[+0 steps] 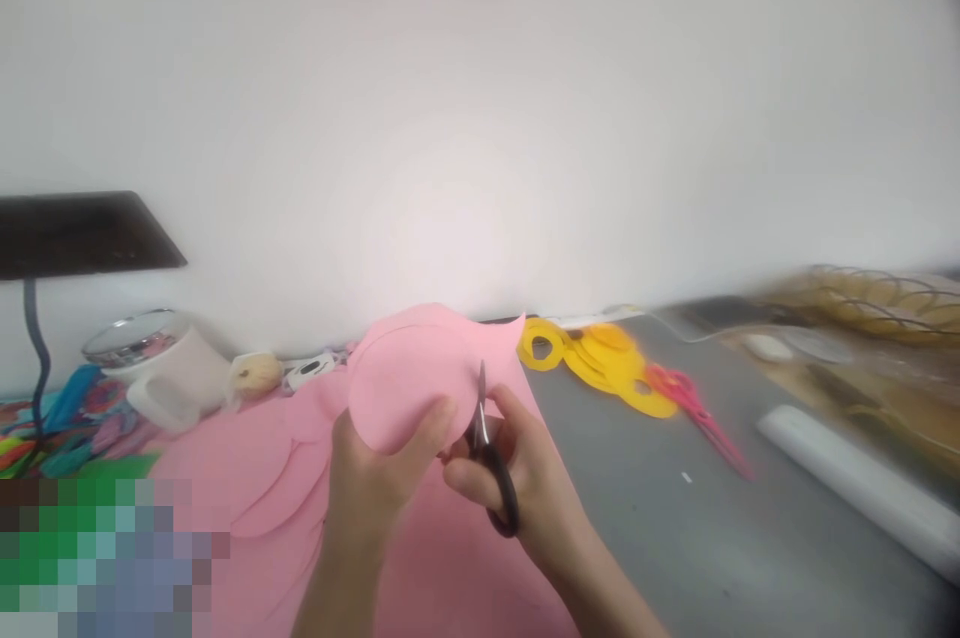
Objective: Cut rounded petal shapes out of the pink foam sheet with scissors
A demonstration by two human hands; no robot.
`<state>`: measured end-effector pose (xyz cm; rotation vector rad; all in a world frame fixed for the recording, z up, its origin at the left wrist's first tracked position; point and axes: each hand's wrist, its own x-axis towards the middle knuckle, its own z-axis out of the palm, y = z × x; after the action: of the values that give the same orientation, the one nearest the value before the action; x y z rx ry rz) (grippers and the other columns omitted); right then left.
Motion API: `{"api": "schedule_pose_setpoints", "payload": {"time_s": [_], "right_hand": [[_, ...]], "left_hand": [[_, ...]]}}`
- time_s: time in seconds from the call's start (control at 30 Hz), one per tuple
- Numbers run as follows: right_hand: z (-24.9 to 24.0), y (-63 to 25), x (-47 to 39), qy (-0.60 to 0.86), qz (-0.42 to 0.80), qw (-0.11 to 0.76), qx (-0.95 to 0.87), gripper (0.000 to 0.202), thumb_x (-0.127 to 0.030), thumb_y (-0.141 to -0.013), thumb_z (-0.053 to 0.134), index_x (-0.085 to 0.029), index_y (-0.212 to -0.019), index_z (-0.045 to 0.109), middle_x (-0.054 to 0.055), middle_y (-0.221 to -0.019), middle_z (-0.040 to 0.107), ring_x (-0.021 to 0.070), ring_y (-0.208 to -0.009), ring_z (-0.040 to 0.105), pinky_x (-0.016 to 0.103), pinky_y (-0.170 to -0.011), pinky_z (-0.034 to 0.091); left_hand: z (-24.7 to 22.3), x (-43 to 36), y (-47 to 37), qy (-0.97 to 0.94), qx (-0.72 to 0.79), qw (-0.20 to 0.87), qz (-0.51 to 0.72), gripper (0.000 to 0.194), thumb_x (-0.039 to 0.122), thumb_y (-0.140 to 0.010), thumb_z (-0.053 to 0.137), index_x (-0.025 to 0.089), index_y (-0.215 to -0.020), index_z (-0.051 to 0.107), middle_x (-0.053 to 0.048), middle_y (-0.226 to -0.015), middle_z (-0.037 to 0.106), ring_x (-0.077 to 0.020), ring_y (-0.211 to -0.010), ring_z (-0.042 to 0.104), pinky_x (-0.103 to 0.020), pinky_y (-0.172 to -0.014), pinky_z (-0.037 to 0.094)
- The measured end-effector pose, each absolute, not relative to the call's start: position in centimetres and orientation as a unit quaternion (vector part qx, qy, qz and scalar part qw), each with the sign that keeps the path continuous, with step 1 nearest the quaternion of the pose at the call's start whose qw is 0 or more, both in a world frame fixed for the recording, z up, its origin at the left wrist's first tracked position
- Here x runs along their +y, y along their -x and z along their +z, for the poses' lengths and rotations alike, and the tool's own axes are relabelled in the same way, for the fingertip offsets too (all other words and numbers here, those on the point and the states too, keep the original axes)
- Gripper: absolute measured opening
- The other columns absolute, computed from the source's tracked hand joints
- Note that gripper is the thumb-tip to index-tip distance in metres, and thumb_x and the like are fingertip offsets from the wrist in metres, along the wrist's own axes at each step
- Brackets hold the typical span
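A piece of pink paper (412,388) with a round outline is held up in front of me. My left hand (390,463) grips its lower edge, the thumb lying on its face. My right hand (517,463) is closed round the black handles of a pair of scissors (484,418). The blades point upward at the right side of the round part, touching or very near the paper. A strip of the same pink paper stretches away to the right, past the blade tips. Below my hands lies more pink paper (465,548).
Rounded pink pieces (232,468) overlap at left, near a white mug (180,378) and coloured thread (82,428). On the grey table (637,498) at right are yellow paper rings (607,358), pink scissors (701,418) and a white roll (855,488). A white wall (480,118) stands behind.
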<state>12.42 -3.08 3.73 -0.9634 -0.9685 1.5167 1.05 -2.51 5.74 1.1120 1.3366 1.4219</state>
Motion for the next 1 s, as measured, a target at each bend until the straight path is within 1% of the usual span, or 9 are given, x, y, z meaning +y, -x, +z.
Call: {"api": "schedule_pose_setpoints", "payload": {"time_s": [0.1,0.27,0.47,0.57,0.83,1.0], "right_hand": [[3.7,-12.3,-3.1,0.406,0.634,0.516,-0.408,0.053,-0.018,-0.053,0.077,-0.024,-0.088,0.039,-0.011,-0.053,0.051,0.0105,-0.051,0.043,0.024,-0.051,0.033],[3.5,-12.2,-3.1,0.408,0.633,0.521,-0.401,0.051,-0.014,-0.054,0.074,-0.024,-0.089,0.040,-0.013,-0.051,0.048,0.0094,-0.050,0.042,0.022,-0.049,0.033],[2.9,-12.2,-3.1,0.414,0.624,0.520,-0.410,0.050,-0.019,-0.055,0.075,-0.024,-0.091,0.041,-0.013,-0.049,0.047,0.0086,-0.045,0.040,0.021,-0.043,0.029],[2.6,-12.1,-3.0,0.423,0.618,0.522,-0.408,0.051,-0.017,-0.054,0.075,-0.023,-0.092,0.041,-0.013,-0.048,0.048,0.0079,-0.044,0.038,0.020,-0.041,0.027],[2.9,-12.1,-2.8,0.433,0.620,0.514,-0.405,0.049,-0.015,-0.054,0.071,-0.022,-0.093,0.041,-0.014,-0.045,0.046,0.0065,-0.043,0.036,0.018,-0.041,0.025],[3.4,-12.2,-3.0,0.441,0.620,0.499,-0.415,0.048,-0.014,-0.057,0.069,-0.022,-0.094,0.040,-0.015,-0.045,0.046,0.0065,-0.044,0.035,0.018,-0.042,0.027]], "left_hand": [[5.6,-2.4,-0.8,-0.443,0.549,0.426,0.566,0.018,0.035,-0.063,0.074,0.018,-0.057,0.069,-0.006,-0.056,0.068,-0.0255,-0.072,0.069,-0.030,-0.061,0.054],[5.3,-2.3,-0.9,-0.434,0.559,0.411,0.575,0.018,0.036,-0.060,0.075,0.019,-0.059,0.069,-0.006,-0.059,0.069,-0.0239,-0.072,0.067,-0.030,-0.061,0.053],[5.1,-2.2,-0.7,-0.432,0.555,0.416,0.577,0.020,0.035,-0.061,0.074,0.018,-0.055,0.066,-0.005,-0.056,0.065,-0.0220,-0.068,0.064,-0.030,-0.059,0.051],[5.1,-2.2,-0.6,-0.432,0.550,0.420,0.578,0.020,0.035,-0.061,0.075,0.018,-0.056,0.065,-0.003,-0.054,0.063,-0.0202,-0.064,0.062,-0.029,-0.057,0.050],[5.2,-2.3,-0.5,-0.424,0.557,0.421,0.577,0.016,0.031,-0.060,0.074,0.019,-0.056,0.065,-0.001,-0.053,0.062,-0.0179,-0.062,0.060,-0.027,-0.056,0.049],[5.1,-2.1,-0.4,-0.429,0.554,0.417,0.579,0.022,0.033,-0.061,0.073,0.019,-0.050,0.060,-0.001,-0.051,0.059,-0.0172,-0.059,0.058,-0.028,-0.054,0.047]]}}
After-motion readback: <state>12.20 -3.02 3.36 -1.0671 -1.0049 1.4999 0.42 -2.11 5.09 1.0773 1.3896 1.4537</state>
